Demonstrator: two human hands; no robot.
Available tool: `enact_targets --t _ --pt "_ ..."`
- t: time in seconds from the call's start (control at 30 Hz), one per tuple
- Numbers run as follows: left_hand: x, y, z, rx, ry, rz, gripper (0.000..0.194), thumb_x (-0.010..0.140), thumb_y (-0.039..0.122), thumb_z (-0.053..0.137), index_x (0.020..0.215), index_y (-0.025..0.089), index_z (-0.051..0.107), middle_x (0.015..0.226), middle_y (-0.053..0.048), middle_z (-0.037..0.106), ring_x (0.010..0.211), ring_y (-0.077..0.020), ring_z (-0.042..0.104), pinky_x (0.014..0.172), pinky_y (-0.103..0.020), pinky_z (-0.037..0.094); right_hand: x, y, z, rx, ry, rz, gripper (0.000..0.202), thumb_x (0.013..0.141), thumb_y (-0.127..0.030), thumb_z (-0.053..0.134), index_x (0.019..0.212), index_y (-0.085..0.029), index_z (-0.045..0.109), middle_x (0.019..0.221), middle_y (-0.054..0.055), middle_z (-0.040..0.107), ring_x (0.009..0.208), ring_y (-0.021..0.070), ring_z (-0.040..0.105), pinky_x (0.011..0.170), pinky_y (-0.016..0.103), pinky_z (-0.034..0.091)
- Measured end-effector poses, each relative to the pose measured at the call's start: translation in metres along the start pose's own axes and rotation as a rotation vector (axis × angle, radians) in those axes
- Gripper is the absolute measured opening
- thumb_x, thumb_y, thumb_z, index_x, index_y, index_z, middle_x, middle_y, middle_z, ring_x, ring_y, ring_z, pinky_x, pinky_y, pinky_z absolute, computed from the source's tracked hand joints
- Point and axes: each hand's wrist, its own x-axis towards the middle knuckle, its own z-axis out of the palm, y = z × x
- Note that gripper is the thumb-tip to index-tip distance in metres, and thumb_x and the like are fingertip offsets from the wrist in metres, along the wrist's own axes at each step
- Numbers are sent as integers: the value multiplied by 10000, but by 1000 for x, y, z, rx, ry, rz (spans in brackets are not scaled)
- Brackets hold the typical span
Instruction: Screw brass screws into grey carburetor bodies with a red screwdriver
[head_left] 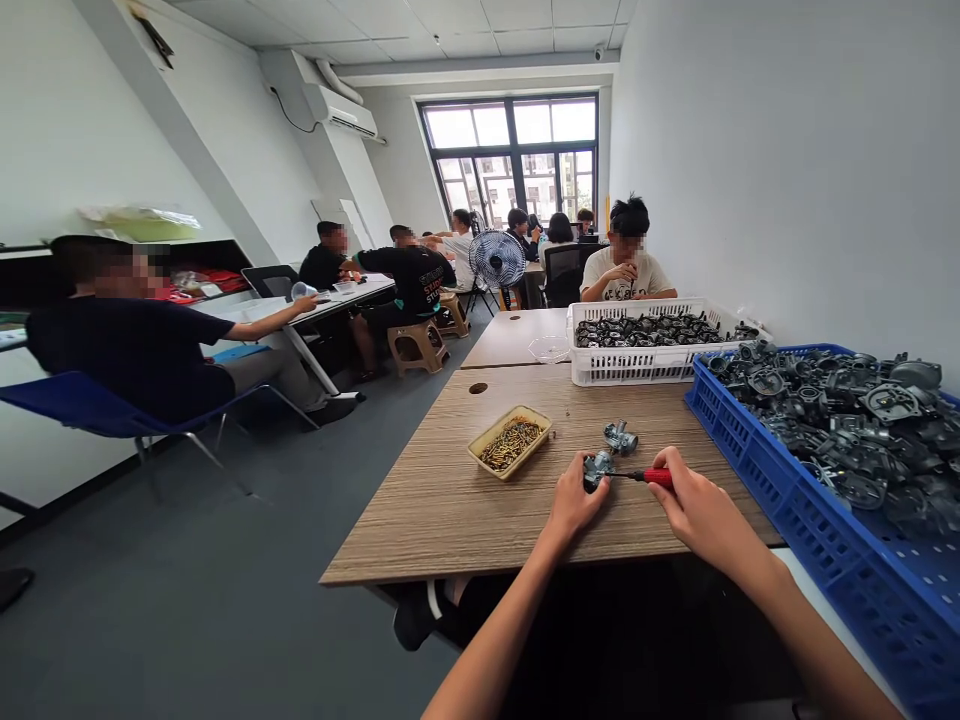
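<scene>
Head view: R hand (694,503) closed round red-handled screwdriver (658,477), shaft running left, long axis toward metal part (598,466); tip contact unconf. L hand (576,502), nearer, has said part pinched betw. thumb & fingers. 2nd casting (621,437) lies just beyond grip, untouched; tray (487,465) beyond-left of L hand.

L hand (576,500): gap fwd btw tub (526,462) & loose part (619,437); white crate (630,372) blks beyond, blue crate (787,505) blks R

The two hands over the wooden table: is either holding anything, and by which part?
The right hand holds a screwdriver by its red handle. The left hand holds a metal part by its left side; the exact grip is partly hidden.
</scene>
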Motion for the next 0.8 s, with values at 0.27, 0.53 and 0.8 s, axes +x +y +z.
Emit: enact_targets --t 0.27,0.53,0.8 --pt "0 1 0 -12 8 -8 322 854 310 633 1157 229 564 1070 -50 726 946 -217 676 890 -351 501 1 -6 6 -184 70 113 191 1048 -438 409 978 -261 410 822 43 747 712 260 733 545 293 323" --pt "0 2 0 -16 15 -5 307 866 309 630 1155 229 564 1072 -47 722 940 -209 666 881 -338 495 0 -6 3 -134 54 48 95 1033 -356 419 1024 -263 432 983 54 766 803 254 749 575 284 371" --pt "1 0 1 2 19 -2 308 871 324 627 1160 232 571 1049 -38 716 910 -202 658 877 -332 489 0 -7 3 -186 53 64 168 1046 -419 397 1076 -259 437 965 61 765 798 272 744 588 300 390"
